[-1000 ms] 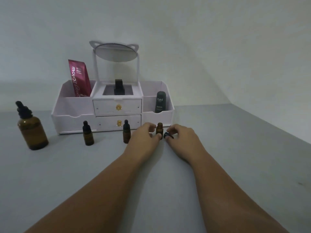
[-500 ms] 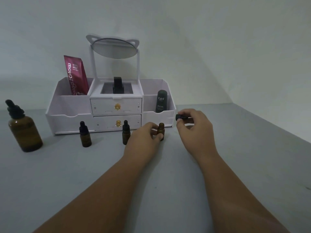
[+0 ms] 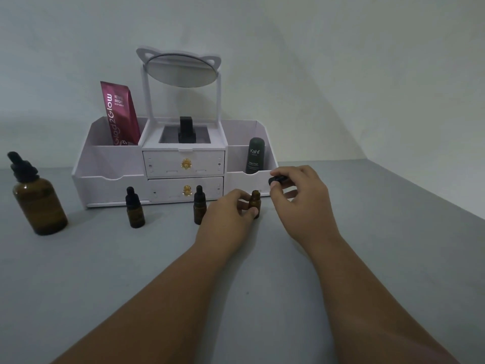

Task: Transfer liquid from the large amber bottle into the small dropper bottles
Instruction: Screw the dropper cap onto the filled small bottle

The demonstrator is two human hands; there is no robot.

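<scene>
At the far left of the grey bench [image 3: 110, 279] the large amber bottle [image 3: 39, 206] is seen upright with its black dropper top in place, well apart from both hands. It is judged to be glass: fairly heavy if full, smooth and breakable, best taken round the broad body rather than by the soft bulb. To its right a capped dropper bottle [image 3: 135, 215] is stood, and a second capped dropper bottle [image 3: 199, 210] is found just beside the left hand [image 3: 228, 219]. That hand is curled round the uncapped dropper bottle [image 3: 254, 203], which is pinched low on its body and kept upright on the bench. This bottle is judged light, stiff and easily tipped, so a low hold suits it. Just right of and above its open neck, the black dropper cap [image 3: 277, 179] is pinched in the fingertips of the right hand [image 3: 301, 203], clear of the bottle
</scene>
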